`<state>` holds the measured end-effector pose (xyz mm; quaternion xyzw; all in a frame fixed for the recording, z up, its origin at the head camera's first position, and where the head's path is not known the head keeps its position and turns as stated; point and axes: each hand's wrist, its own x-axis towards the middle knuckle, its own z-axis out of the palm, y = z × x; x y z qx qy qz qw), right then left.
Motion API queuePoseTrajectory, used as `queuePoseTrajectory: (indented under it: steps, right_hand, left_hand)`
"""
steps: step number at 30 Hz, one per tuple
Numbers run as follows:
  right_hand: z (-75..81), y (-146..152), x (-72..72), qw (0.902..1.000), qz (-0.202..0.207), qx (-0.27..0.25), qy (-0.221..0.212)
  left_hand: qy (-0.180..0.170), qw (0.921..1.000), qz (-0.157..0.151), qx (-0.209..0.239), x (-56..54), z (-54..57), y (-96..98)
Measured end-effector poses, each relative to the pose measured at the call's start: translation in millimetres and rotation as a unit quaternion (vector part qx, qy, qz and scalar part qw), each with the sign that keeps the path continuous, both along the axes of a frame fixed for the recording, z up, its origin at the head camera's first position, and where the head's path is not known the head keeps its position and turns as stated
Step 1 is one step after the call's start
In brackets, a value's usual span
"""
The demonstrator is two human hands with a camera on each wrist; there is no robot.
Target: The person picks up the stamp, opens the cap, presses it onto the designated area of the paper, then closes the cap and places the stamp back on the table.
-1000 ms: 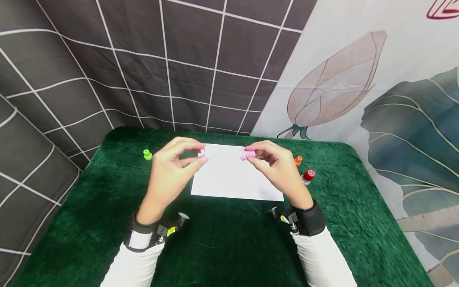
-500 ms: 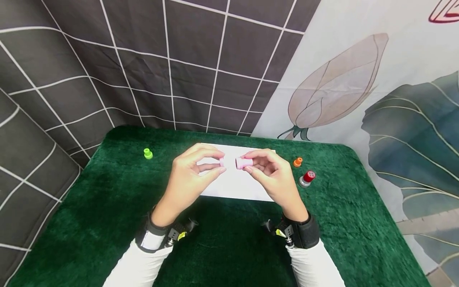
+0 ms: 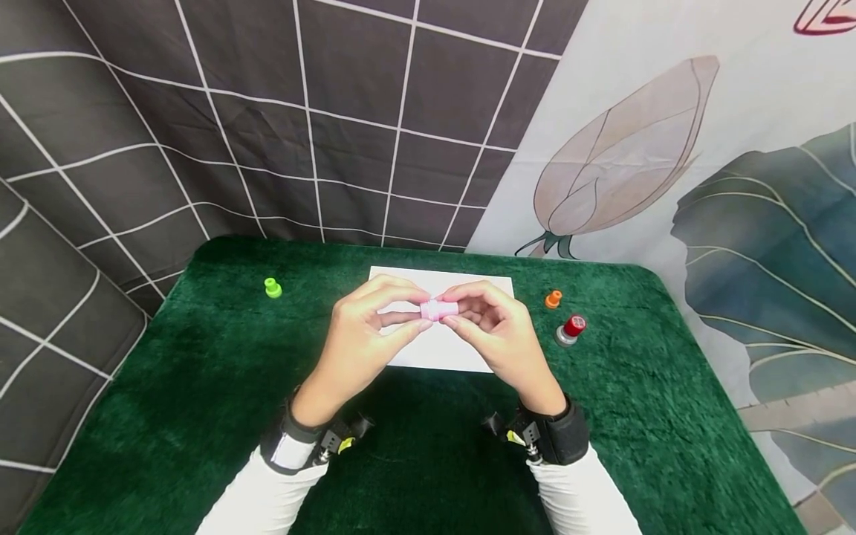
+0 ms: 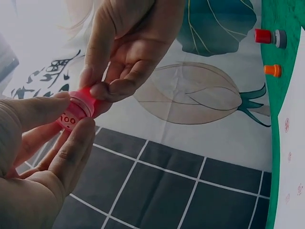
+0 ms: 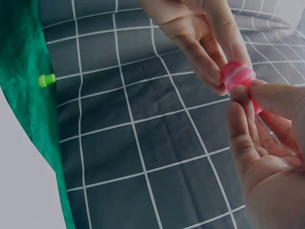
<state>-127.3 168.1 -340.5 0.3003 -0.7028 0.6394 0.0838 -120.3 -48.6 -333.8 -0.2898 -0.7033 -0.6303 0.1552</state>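
A small pink toy stamp [image 3: 448,308] is held up in front of me, over the white sheet in the head view. My left hand [image 3: 357,334] pinches its cap [image 4: 68,119] between thumb and fingertips; "100" is printed on it in the left wrist view. From the other side, my right hand [image 3: 498,327] grips the stamp's handle end with thumb and fingers. Cap and stamp body meet end to end, lying roughly level. Fingers cover part of both. In the right wrist view a pale ring shows around the pink stamp [image 5: 236,75].
White paper [image 3: 441,357] lies under the hands on the green cloth [image 3: 428,461]; small red prints [image 4: 287,125] mark it. A green stamp [image 3: 273,287] stands at left. An orange stamp [image 3: 553,299] and a red stamp with a grey base [image 3: 571,330] stand at right.
Both hands have come together. The left hand moved right with the cap and the right hand moved slightly left with the stamp, so the gap between the two parts has gone.
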Motion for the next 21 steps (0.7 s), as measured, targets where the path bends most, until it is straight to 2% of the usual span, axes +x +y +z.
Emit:
queuePoseTrajectory:
  steps: [10, 16, 21]
  right_hand:
    - [-0.7, -2.4, 0.8, 1.0000, 0.000, 0.000, 0.007]
    - [-2.8, -3.4, 2.5, 0.9983, -0.034, 0.031, 0.035]
    - [-2.6, -6.3, 0.5, 0.9925, -0.070, 0.073, 0.069]
  left_hand:
    - [0.003, 0.9998, 0.007, -0.020, 2.1, -1.3, 1.4]
    - [0.004, 0.9996, 0.014, -0.025, 1.3, -4.8, 3.9]
    - [-0.001, 0.9989, 0.015, -0.043, -1.8, -5.7, 3.9]
